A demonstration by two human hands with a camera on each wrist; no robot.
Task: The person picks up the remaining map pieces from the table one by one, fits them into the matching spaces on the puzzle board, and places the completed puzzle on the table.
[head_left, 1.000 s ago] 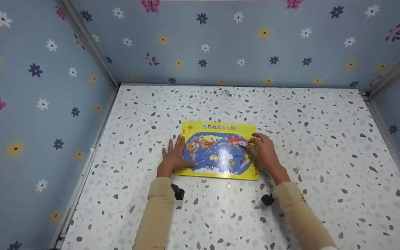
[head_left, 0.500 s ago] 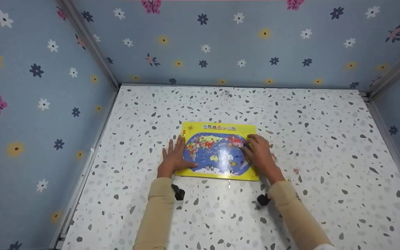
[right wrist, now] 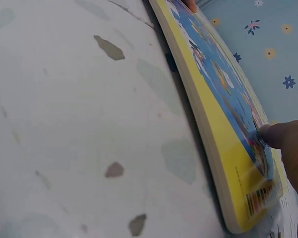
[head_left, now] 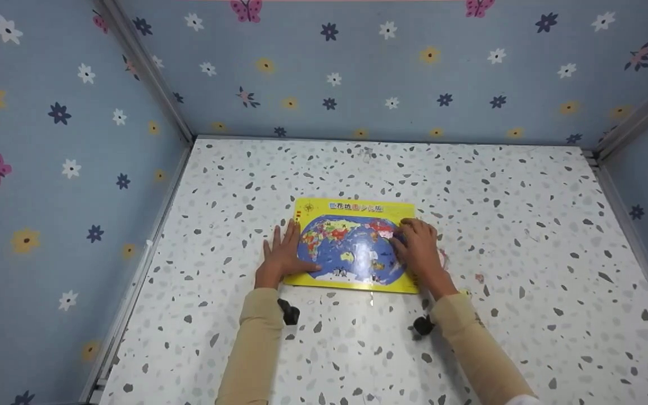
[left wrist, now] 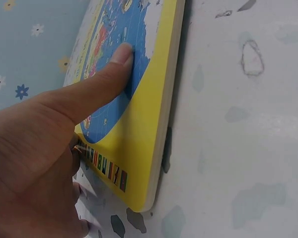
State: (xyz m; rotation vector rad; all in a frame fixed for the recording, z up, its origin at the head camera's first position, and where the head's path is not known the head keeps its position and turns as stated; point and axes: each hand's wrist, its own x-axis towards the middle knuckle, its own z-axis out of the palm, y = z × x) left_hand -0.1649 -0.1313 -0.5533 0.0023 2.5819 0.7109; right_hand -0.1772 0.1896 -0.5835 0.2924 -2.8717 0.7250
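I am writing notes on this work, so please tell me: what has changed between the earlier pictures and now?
The right hand has moved a little to the left, further over the world-map board. Whether its grip took or released anything, I cannot tell. The left hand stayed at the board's left edge, thumb on the map; the board stayed in place.

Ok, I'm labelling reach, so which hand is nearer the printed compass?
Left. The left hand is below the compass, on the left edge of the map board; the right hand is at the right edge.
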